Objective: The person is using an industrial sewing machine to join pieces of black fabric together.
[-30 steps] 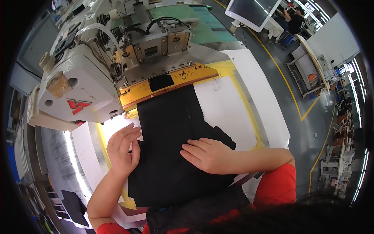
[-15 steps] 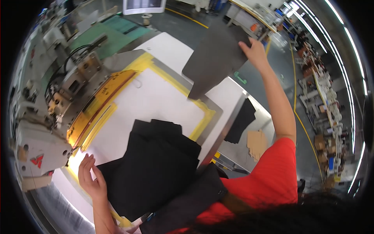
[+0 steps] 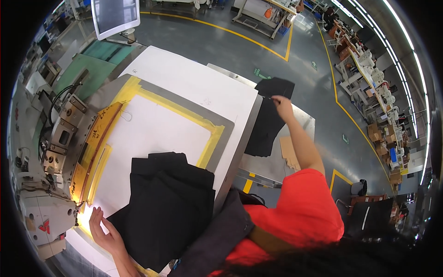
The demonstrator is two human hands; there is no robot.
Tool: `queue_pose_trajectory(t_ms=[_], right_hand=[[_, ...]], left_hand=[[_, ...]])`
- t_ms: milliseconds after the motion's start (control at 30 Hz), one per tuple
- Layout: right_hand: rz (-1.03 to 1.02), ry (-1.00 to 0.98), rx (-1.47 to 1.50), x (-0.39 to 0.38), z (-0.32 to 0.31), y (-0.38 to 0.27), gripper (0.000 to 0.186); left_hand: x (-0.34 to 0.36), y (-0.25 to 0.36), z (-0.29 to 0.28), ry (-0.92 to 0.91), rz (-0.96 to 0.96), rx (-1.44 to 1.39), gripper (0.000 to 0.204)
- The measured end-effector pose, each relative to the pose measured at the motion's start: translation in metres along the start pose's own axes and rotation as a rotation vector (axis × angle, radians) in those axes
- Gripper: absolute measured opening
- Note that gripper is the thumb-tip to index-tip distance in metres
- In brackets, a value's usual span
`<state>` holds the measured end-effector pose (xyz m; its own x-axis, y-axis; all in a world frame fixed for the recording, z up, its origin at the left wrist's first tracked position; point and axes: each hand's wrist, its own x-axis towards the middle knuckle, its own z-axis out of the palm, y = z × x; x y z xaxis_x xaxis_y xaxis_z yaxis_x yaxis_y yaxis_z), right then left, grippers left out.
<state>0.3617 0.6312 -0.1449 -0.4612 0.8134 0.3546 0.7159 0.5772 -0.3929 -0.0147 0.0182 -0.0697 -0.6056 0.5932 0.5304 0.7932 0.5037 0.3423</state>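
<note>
A black garment [image 3: 161,207] lies folded on the white work table [image 3: 184,87], inside a yellow-taped frame. My left hand [image 3: 102,229] rests flat at its lower left corner, next to the lit needle area of the sewing machine [image 3: 50,184]. My right arm reaches far to the right. My right hand [image 3: 282,102] pinches the top edge of a black fabric piece [image 3: 270,117] that lies on a metal side table [image 3: 272,161]. A dark grey cloth [image 3: 217,240] hangs over the table's near edge by my red shirt.
A large industrial sewing machine fills the left side. A monitor [image 3: 115,16] stands at the back. Brown cardboard pieces [image 3: 290,154] lie on the side table. Grey floor with yellow lines spreads to the right, with more workstations [image 3: 369,69] beyond.
My right hand came down from holding a grey fabric piece in the air and now grips black fabric on the side table. My left hand stayed at the garment's corner.
</note>
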Motion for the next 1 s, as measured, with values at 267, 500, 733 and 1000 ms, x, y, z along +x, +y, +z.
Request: queue_pose_trajectory(t_ms=[267, 500, 733, 1000], right_hand=[[0.266, -0.929, 0.288, -0.061, 0.039, -0.012, 0.017], [-0.162, -0.067, 0.748, 0.046, -0.001, -0.205, 0.015], [-1.292, -0.744, 0.688, -0.035, 0.041, -0.447, 0.007], [-1.558, -0.892, 0.849, -0.085, 0.102, -0.541, 0.004]], left_hand=[[0.009, 0.001, -0.01, 0.064, 0.04, 0.003, 0.018], [0.013, 0.049, -0.033, -0.099, 0.075, -0.084, 0.024], [-0.062, 0.066, -0.093, -0.054, -0.329, 0.14, 0.017], [-0.213, 0.011, -0.211, 0.105, -1.302, 0.611, 0.026]])
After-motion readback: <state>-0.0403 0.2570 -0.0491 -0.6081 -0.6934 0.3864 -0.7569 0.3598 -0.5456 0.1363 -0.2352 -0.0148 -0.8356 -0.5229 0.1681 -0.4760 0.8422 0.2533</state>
